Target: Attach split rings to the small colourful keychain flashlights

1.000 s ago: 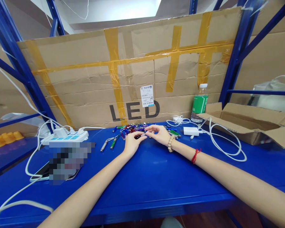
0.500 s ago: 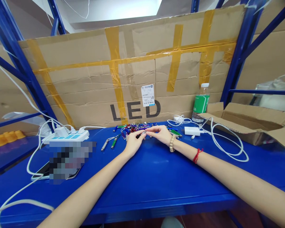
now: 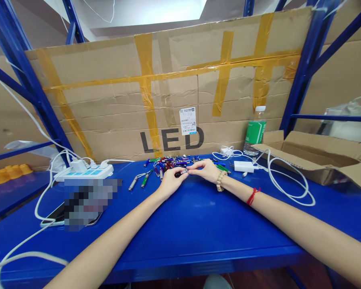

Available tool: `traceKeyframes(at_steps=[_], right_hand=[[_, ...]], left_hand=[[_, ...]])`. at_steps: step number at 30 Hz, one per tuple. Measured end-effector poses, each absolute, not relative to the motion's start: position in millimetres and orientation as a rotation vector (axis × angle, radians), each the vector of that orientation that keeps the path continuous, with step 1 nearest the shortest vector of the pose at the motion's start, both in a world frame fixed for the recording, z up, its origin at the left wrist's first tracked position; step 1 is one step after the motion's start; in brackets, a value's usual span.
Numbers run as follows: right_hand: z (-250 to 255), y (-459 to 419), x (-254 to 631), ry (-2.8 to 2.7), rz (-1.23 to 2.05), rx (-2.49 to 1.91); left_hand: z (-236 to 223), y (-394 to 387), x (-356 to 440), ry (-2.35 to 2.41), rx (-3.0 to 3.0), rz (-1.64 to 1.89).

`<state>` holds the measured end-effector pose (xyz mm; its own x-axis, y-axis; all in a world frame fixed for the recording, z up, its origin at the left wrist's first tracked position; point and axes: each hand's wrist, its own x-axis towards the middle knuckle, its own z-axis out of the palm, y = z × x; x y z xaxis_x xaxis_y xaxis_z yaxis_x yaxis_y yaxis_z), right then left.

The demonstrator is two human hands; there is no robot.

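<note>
My left hand is closed around a small black cylinder with a silver end, which looks like a mini flashlight. The fingertips of my right hand pinch together at the silver end; whatever tiny part lies between them is hidden. Just behind the hands is a pile of small coloured metal cylinders in blue, red, purple and green. Left of my left hand, a silver cylinder and a green one lie apart from the pile, each with a metal clip.
A white power strip and a blurred-out phone-like object are at left. White chargers and cables, a green-labelled bottle and an open cardboard box are at right. A taped cardboard sheet stands behind the blue tabletop.
Both hands have shifted slightly right and toward me. More of the black cylinder now shows between the left hand's fingers, and the fingertips still meet at its silver end.
</note>
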<state>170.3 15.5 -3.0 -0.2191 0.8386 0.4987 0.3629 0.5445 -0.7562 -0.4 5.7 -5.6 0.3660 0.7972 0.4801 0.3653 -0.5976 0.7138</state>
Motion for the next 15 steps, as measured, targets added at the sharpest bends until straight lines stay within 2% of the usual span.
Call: traceKeyframes(at_steps=[15], right_hand=[[-10.9,21.9,174.6,-1.878,0.496,-0.786]], left_hand=[[-8.1,6.2,-2.5,0.973,2.327,1.118]])
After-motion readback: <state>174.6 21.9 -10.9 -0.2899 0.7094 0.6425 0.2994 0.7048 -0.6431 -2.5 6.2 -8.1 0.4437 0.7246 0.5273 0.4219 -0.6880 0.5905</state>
